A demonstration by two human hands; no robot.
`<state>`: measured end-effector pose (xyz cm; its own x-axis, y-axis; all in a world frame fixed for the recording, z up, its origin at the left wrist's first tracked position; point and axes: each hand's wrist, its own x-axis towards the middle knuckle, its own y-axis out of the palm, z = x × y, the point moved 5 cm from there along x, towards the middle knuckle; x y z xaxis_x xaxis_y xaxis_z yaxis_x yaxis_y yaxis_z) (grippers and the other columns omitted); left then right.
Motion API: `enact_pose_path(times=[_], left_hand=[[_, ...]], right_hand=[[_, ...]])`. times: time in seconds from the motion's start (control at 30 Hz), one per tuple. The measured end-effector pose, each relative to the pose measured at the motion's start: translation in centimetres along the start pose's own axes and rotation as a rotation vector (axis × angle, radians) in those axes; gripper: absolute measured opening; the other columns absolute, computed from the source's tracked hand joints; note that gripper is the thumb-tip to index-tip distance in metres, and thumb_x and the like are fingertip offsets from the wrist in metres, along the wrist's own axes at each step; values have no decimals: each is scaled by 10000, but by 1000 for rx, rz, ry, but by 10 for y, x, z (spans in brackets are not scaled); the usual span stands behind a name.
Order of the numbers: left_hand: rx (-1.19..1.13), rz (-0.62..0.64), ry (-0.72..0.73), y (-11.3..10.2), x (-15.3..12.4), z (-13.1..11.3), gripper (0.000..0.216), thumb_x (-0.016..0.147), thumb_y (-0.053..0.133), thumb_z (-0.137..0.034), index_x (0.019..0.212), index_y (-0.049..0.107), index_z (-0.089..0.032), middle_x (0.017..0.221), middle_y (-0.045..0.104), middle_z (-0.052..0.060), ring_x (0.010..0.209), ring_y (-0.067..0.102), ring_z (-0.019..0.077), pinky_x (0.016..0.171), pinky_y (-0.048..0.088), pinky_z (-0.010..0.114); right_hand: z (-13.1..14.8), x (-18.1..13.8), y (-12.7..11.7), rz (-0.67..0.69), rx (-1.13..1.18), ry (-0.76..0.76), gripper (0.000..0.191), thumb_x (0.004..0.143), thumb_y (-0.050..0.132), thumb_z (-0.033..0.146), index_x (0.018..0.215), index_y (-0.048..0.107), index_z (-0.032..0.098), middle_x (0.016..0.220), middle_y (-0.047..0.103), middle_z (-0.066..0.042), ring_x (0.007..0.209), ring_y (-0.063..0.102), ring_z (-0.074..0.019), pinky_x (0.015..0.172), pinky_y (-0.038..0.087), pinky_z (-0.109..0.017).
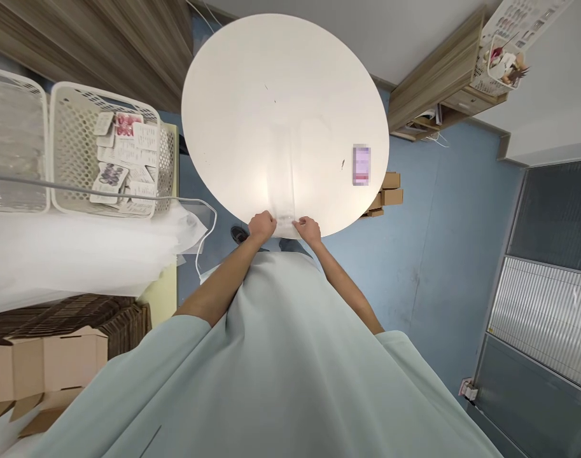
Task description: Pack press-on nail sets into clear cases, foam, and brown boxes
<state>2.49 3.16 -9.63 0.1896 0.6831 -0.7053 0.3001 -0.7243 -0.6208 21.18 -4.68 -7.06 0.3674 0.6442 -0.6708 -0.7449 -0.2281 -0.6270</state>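
Observation:
A sheet of clear plastic, perhaps a bag, (284, 207) lies flat on the round white table (233, 83), its near end close to the table's front edge. My left hand (262, 226) is closed at the left corner of that end, with the fingers curled. At the right corner my right hand (308, 230) pinches the plastic between thumb and fingers. The plastic is so see-through that its far outline is hard to make out. Farther right on the table lies a blurred purple item (361, 165).
On the left, a white basket (75, 152) holds printed cards (125, 143), beside another basket of clear containers (13, 140). White wrapping sheets (80, 248) and flattened cardboard boxes (75, 362) lie nearer. Small brown boxes (391, 191) stand beyond the table's right edge.

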Motion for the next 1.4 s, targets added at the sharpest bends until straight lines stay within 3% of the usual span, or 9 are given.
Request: enact_pose_path(times=[0.33, 0.47, 0.6, 0.8, 0.9, 1.07, 1.23, 1.33, 1.4], left_hand=[[42, -60, 10, -8, -14, -2, 437, 1033, 470, -329, 1365, 674, -131, 1245, 749, 254, 1142, 714, 424, 930, 591, 554], [92, -174, 349, -13, -31, -17, 636, 964, 463, -172, 1589, 512, -70, 1597, 552, 291, 1482, 528, 439, 1137, 487, 598], [185, -85, 683, -1, -49, -27, 709, 994, 493, -253, 1679, 415, -87, 1777, 352, 243, 1677, 279, 390, 1314, 289, 603], [246, 12, 702, 11, -54, -23, 912, 956, 662, -493, 1712, 361, -82, 1810, 256, 275, 1701, 212, 422, 1347, 222, 586], [274, 21, 698, 12, -52, -25, 977, 903, 709, -409, 1732, 319, -70, 1814, 243, 275, 1703, 203, 427, 1358, 201, 573], [295, 3, 646, 11, -45, -31, 817, 923, 519, -154, 1718, 356, -62, 1786, 340, 251, 1677, 300, 388, 1334, 264, 571], [323, 18, 632, 8, -39, -33, 766, 910, 535, -136, 1669, 442, -91, 1760, 399, 234, 1633, 374, 389, 1303, 314, 571], [329, 31, 638, 3, -34, -33, 721, 907, 604, -183, 1616, 501, -109, 1732, 437, 233, 1594, 420, 392, 1283, 341, 550], [320, 43, 641, -3, -31, -34, 663, 905, 638, -217, 1556, 560, -120, 1693, 483, 232, 1553, 462, 397, 1263, 365, 539]], right_hand=[[2, 17, 12, 25, 143, 51, 243, 947, 772, 428, 1015, 796, 196, 1144, 837, -107, 1095, 775, -255, 942, 578, -324], [2, 18, 14, 9, 160, 39, 225, 926, 760, 422, 978, 789, 205, 1094, 839, -93, 1044, 776, -247, 905, 584, -324], [1, 20, 15, 4, 149, 26, 239, 919, 745, 433, 976, 786, 205, 1049, 838, -83, 1002, 776, -230, 901, 579, -314], [-8, 24, 21, 30, 216, 25, 262, 915, 720, 451, 916, 793, 199, 877, 813, -48, 910, 763, -209, 867, 573, -294], [-12, 25, 27, 55, 299, 30, 288, 918, 702, 457, 812, 772, 198, 779, 773, -23, 815, 737, -184, 787, 569, -266], [-13, 28, 29, 104, 403, 33, 313, 936, 702, 450, 790, 760, 180, 729, 742, -24, 747, 717, -175, 737, 575, -261], [-8, 23, 15, 134, 255, -53, 327, 1041, 594, 417, 930, 778, 170, 899, 796, -67, 823, 760, -197, 819, 594, -289], [0, 12, -3, 25, 17, -251, 315, 1045, 508, 222, 1243, 749, 179, 1286, 775, -114, 1097, 748, -231, 969, 589, -345], [8, 2, -8, -3, -119, -428, 507, 975, 479, 79, 1439, 657, 184, 1558, 631, -138, 1309, 660, -250, 1069, 560, -385]])
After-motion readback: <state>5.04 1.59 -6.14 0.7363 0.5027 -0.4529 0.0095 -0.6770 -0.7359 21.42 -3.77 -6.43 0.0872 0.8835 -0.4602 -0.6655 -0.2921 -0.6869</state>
